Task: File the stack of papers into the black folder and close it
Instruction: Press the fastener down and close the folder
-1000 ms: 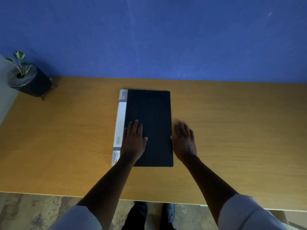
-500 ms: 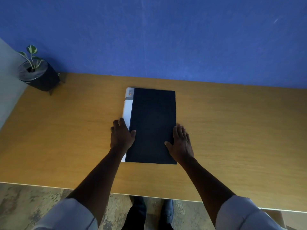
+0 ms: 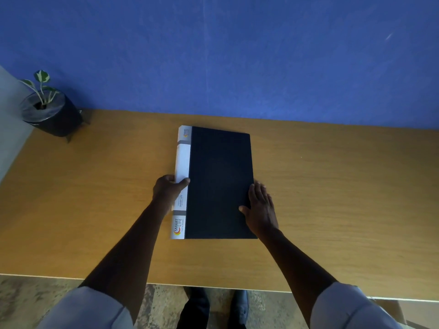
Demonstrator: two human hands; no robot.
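— Where is the folder (image 3: 219, 184) now?

— Flat on the counter (image 3: 332, 186), cover down, between the two hands. No papers show, so I judge they are inside and the closing is all but done.

— And the hands?

— The left hand (image 3: 167, 189) holds the white spine (image 3: 182, 162), thumb curled over its top and fingers round its outer side. The right hand (image 3: 260, 207) lies flat along the open edge, fingers straight, thumb resting on the cover.

— So what makes this step go well?

— Squaring it up, I'd say. Keep the left hand steady on the spine as an anchor and press down with the right palm along the edge under it, so the cover sits flush and no sheet peeks out.

— Any risk?

— If the right hand pushes sideways towards the left one, the folder may skid on the smooth counter. The plant pot (image 3: 51, 112), far beyond the left hand, is well out of the way.
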